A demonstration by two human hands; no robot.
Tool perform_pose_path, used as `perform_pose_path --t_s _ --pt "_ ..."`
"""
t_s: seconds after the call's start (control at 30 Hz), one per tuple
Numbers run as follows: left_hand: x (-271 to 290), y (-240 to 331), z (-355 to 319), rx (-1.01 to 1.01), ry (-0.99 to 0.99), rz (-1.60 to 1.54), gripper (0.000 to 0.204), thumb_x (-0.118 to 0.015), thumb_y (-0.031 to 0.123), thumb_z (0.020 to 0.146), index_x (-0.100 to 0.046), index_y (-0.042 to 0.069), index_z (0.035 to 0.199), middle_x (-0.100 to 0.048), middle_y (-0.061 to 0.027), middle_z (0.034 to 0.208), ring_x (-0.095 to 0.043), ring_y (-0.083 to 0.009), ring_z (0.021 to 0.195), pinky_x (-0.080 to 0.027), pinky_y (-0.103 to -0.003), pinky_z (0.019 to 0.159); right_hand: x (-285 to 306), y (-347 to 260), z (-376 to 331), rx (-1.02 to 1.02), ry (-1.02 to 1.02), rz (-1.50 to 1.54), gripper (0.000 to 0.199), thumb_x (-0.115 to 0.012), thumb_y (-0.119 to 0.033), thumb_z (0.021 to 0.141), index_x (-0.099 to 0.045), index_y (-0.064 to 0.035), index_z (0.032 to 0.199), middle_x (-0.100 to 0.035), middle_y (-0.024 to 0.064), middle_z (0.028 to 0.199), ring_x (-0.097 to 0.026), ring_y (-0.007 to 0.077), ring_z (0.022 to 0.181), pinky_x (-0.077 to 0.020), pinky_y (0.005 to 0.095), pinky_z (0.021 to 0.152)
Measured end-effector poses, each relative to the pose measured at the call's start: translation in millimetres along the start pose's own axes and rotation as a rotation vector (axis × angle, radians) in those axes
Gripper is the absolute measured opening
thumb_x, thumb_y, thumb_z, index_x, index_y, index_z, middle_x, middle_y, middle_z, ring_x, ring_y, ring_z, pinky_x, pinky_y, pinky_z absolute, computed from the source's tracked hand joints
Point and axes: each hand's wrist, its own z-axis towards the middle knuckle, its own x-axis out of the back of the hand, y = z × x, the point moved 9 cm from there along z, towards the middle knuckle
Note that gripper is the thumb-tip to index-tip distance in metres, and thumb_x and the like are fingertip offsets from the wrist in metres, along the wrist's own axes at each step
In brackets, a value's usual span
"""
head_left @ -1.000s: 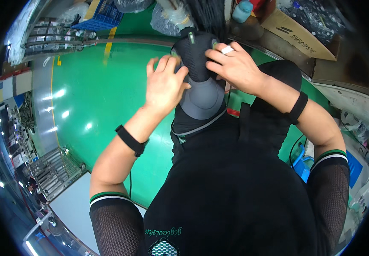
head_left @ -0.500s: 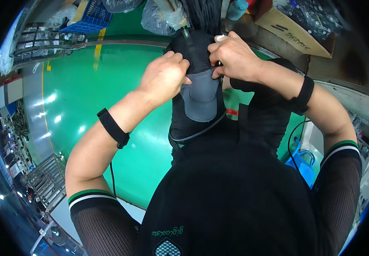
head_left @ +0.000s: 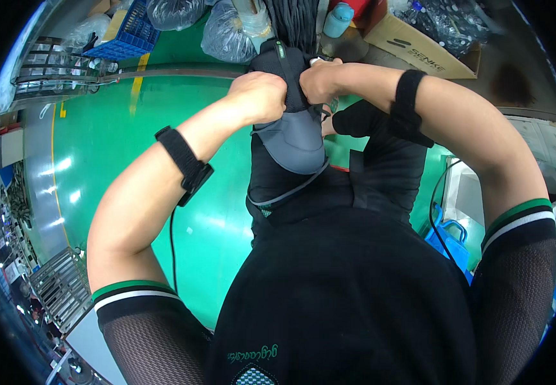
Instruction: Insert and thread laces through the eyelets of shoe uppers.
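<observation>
A black mesh padded piece (head_left: 264, 62) with a lengthwise strap and a smooth grey moulded flap (head_left: 297, 144) rests over my thigh; I cannot tell its exact kind. At its left edge, just above the flap, my left hand (head_left: 255, 97) is closed, knuckles up and fingertips hidden. Opposite it, my right hand (head_left: 320, 82) curls round the right edge, its fingertips also mostly out of sight. The flap's rounded end bulges toward me. Below it, a thin grey band (head_left: 297, 192) curves across the dark cloth. Both wrists wear black straps.
A bundle of black cords (head_left: 293, 25) lies beyond my hands. Clear plastic bags (head_left: 226, 35) and a blue crate (head_left: 127, 42) are at far left. A light-blue bottle (head_left: 338, 20) and an open cardboard box (head_left: 413, 54) of small dark parts stand at far right. A blue stool (head_left: 451, 240) is at right.
My hands have closed further round the padded piece's edges, with fingertips now hidden. The grey flap bulges more and its upper left corner stands out. My right forearm has swung flatter across.
</observation>
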Motion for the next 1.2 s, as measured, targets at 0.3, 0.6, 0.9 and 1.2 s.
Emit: perform_pose_path --t_s 0.3,0.6,0.9,1.2 --pt "-2.5 -11.3 -6.9 0.050 0.106 -0.019 0.014 -0.065 0.016 0.077 -0.073 0.007 0.085 -0.070 -0.0128 0.091 -0.064 -0.0311 0.096 -0.051 -0.042 0.083 -16.5 38.7 -5.1 -0.267 0.351 0.641 0.019 -0.068 -0.020 0.071 -0.074 -0.0106 0.087 -0.069 0.0092 0.086 -0.065 0.0236 0.086 -0.0500 0.0351 0.077" --pt "-10.6 -22.0 -16.7 0.023 0.210 -0.128 0.021 -0.063 0.015 0.072 -0.072 0.002 0.085 -0.069 -0.0169 0.096 -0.064 -0.0326 0.097 -0.052 -0.041 0.083 14.4 -69.6 -127.6 0.600 1.039 0.529 0.013 -0.070 -0.010 0.075 -0.059 -0.0046 0.076 -0.055 0.0076 0.081 -0.056 0.0262 0.078 -0.0453 0.0355 0.067" --pt "-18.8 -22.2 -5.2 -0.003 -0.039 -0.010 0.016 -0.062 0.011 0.076 -0.073 0.008 0.087 -0.067 -0.0155 0.096 -0.064 -0.0315 0.093 -0.052 -0.041 0.080 -19.9 -17.0 -55.4 0.388 0.626 1.709 0.016 -0.057 -0.017 0.095 -0.062 -0.0025 0.095 -0.063 0.0030 0.075 -0.056 0.0057 0.058 -0.0442 0.0201 0.053" --pt "-1.0 -31.0 -33.0 0.043 0.523 -0.612 0.014 -0.063 0.015 0.086 -0.068 0.002 0.084 -0.058 -0.0123 0.086 -0.058 -0.0270 0.083 -0.047 -0.037 0.073 -35.0 -22.6 -29.1 0.460 0.483 2.112 0.021 -0.064 -0.005 0.089 -0.062 0.0033 0.108 -0.064 0.0035 0.080 -0.064 0.0092 0.068 -0.0571 0.0237 0.063"
